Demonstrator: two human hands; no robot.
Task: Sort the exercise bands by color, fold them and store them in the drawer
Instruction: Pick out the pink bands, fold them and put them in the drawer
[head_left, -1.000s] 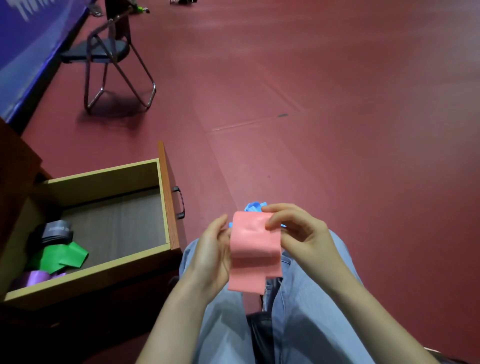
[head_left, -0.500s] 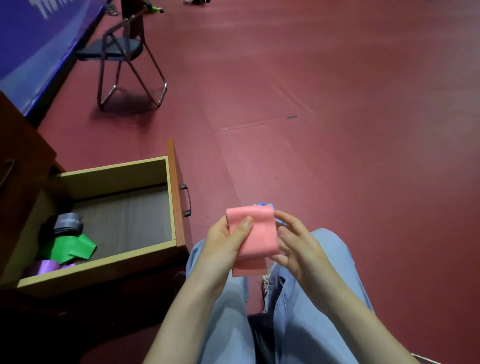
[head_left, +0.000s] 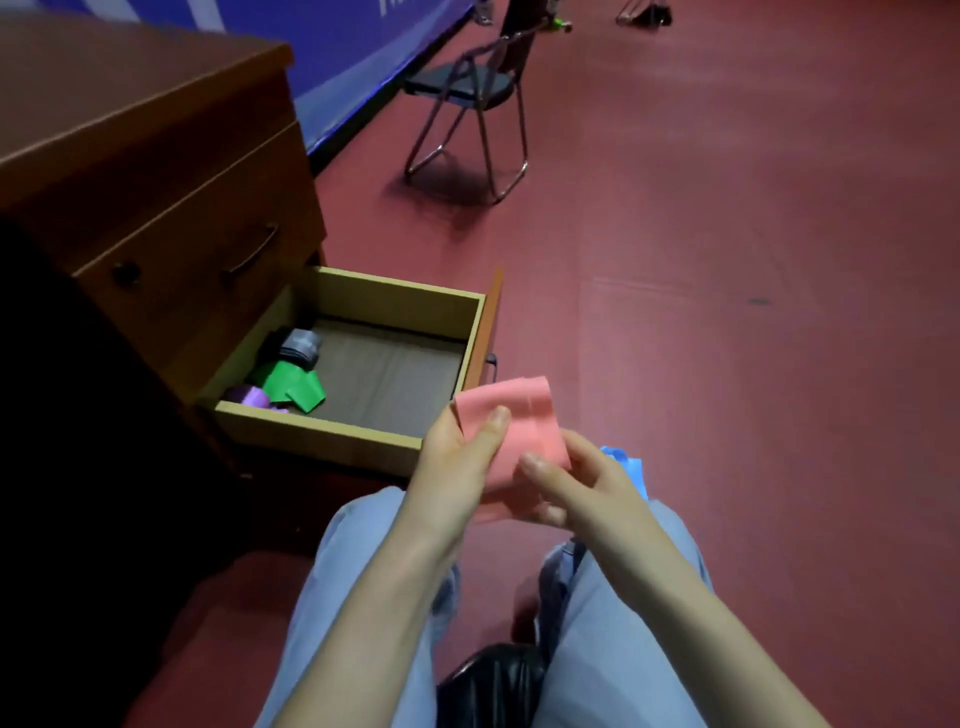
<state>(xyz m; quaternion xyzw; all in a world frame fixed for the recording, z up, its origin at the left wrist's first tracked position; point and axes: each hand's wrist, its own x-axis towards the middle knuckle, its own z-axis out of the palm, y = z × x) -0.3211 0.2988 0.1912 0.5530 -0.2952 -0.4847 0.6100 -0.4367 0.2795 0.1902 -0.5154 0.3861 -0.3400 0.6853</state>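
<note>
A brown cabinet (head_left: 156, 171) has its drawer (head_left: 322, 434) pulled out, and three folded bands are bunched at its inner end: green band (head_left: 291, 387), grey band (head_left: 301, 345), purple band (head_left: 252, 397). Just beside the drawer's front corner, the left hand (head_left: 457, 467) pinches the folded pink band (head_left: 519, 421) — the right hand (head_left: 587, 488) pinches its lower edge. A blue band (head_left: 623, 462) peeks out behind the right hand.

The open drawer (head_left: 311, 436) holds a grey band (head_left: 301, 344), green band (head_left: 292, 385) and purple band (head_left: 253, 397).
</note>
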